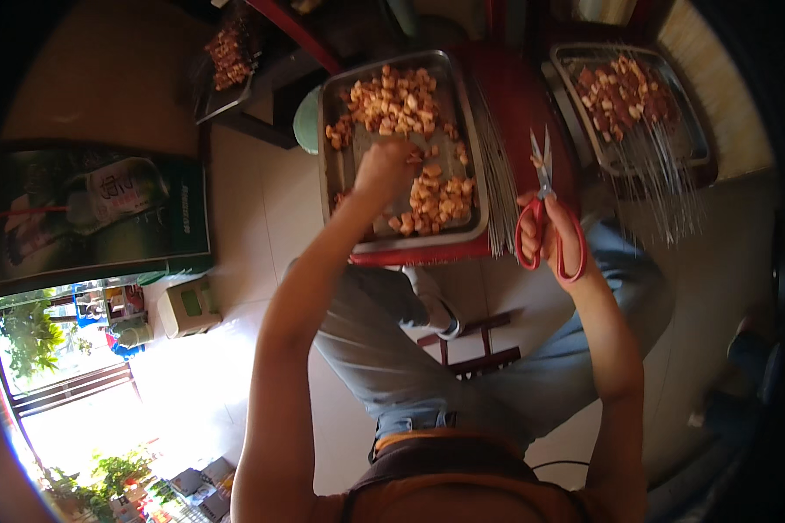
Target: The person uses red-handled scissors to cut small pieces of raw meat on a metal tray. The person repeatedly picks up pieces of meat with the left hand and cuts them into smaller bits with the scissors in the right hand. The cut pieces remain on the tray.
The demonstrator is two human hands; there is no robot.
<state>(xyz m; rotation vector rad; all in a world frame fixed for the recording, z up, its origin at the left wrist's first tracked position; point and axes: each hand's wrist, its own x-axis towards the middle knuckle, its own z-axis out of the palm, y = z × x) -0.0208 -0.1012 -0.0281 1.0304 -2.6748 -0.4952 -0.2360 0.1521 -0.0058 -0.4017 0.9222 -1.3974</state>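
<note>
My left hand [384, 168] reaches over a metal tray [326, 163], its fingertips down near small cubes of meat; the fingers look curled, and whether they hold a piece is hidden. One heap of meat cubes [396, 101] lies at the tray's far end and another heap [441, 199] at its near right. My right hand [553, 229] holds red-handled scissors [544, 171] upright, blades a little apart and pointing away from me, with a small scrap of meat on one blade. Between the tray and the scissors lies a bundle of thin metal skewers [497, 176].
On the right, a second metal tray [700, 157] holds meat skewers [628, 98], their bare ends over its near edge. More meat skewers [229, 55] lie at the upper left. A green round object [306, 121] is beside the main tray. A person's leg [749, 353] shows far right.
</note>
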